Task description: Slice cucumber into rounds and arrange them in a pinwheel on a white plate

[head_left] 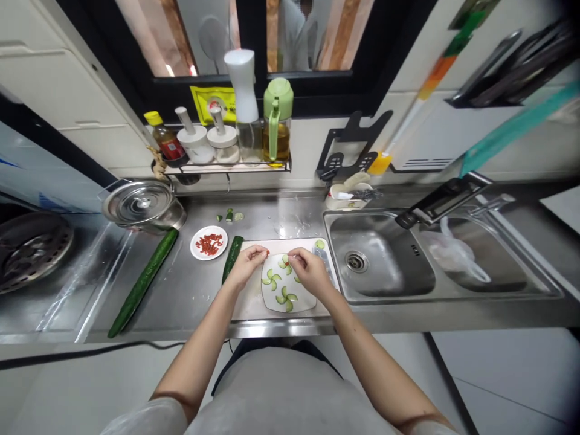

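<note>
My left hand (248, 264) is closed in a pinch, with a small piece of red pepper (267, 252) at its fingertips. My right hand (312, 273) pinches over the far side of a white plate (277, 284), by a cluster of cucumber slices (283, 262); what it holds is too small to make out. More cucumber slices (286, 298) lie on the plate in pinwheel groups. Under the plate is a light cutting board (249, 307). A piece of cucumber (232, 257) rests at the board's left edge. Chopped red pepper (209, 244) fills a small white dish (196, 249).
A whole cucumber (144, 284) lies to the left, near a lidded steel pot (144, 205). Cucumber scraps (229, 215) sit behind the dish. To the right is a double sink (380, 260) with a faucet (446, 196). A shelf (226, 168) of seasoning bottles hangs above the counter.
</note>
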`<state>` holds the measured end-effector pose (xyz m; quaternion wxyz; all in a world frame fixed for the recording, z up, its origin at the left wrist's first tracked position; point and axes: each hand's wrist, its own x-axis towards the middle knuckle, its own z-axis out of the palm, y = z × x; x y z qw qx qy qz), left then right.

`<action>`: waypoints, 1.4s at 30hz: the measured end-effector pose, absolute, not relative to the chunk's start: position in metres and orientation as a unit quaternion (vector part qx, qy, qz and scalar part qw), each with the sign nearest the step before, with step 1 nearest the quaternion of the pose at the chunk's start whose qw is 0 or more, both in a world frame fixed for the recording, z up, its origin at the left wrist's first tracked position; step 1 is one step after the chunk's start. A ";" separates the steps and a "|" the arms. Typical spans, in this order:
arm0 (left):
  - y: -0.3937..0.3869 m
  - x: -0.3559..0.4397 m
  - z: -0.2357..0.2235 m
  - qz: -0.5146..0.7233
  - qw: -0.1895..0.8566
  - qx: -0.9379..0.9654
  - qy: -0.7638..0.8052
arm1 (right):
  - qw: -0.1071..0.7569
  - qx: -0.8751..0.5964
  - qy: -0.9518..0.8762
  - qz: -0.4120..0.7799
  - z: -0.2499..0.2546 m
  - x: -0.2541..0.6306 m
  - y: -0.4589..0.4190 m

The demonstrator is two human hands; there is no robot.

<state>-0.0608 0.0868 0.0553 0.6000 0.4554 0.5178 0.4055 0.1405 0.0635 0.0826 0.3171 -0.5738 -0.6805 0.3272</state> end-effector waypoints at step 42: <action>0.064 0.041 0.008 0.058 0.328 0.717 0.612 | 0.063 -0.676 -0.706 0.200 -0.001 0.187 0.035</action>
